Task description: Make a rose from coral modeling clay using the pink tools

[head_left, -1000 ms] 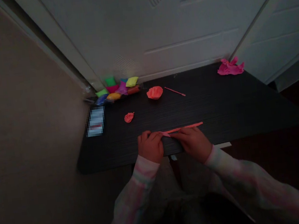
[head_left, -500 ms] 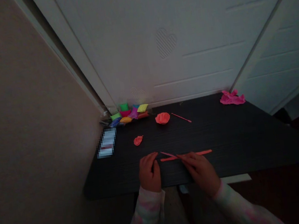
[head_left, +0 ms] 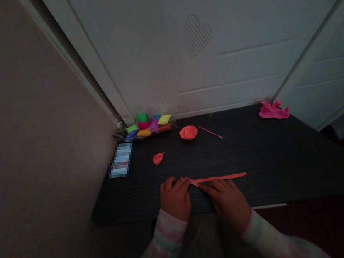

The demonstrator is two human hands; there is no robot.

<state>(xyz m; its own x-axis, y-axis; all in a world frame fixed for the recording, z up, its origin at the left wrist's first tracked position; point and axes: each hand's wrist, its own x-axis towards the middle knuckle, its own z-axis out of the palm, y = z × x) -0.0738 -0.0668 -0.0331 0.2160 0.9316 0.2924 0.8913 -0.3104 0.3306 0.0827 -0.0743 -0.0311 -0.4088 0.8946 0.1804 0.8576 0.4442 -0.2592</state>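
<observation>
A long, flat coral-orange clay strip (head_left: 224, 177) lies across the dark table near its front edge. My right hand (head_left: 229, 201) pinches a thin pink modelling tool (head_left: 193, 182), whose flat blade slants over the strip's left part. My left hand (head_left: 175, 199) is closed, its fingertips pressed down at the strip's left end, close to the blade's tip. Those fingers hide the strip's end. Beyond them lie a small coral clay piece (head_left: 158, 158) and a larger cupped, petal-like coral clay piece (head_left: 188, 133).
A second thin pink tool (head_left: 211, 132) lies right of the cupped piece. Colourful clay packets (head_left: 144, 133) in clear plastic sit at the back left, behind a blurred pale rectangle (head_left: 121, 160). Crumpled pink material (head_left: 273, 110) is at the back right. A white panelled door (head_left: 136, 45) stands behind the table (head_left: 256, 148).
My left hand has moved right onto the strip's left end, its fingers now bent down. The pink tool's blade has come down onto the strip, slightly lower. The view has shifted a little.
</observation>
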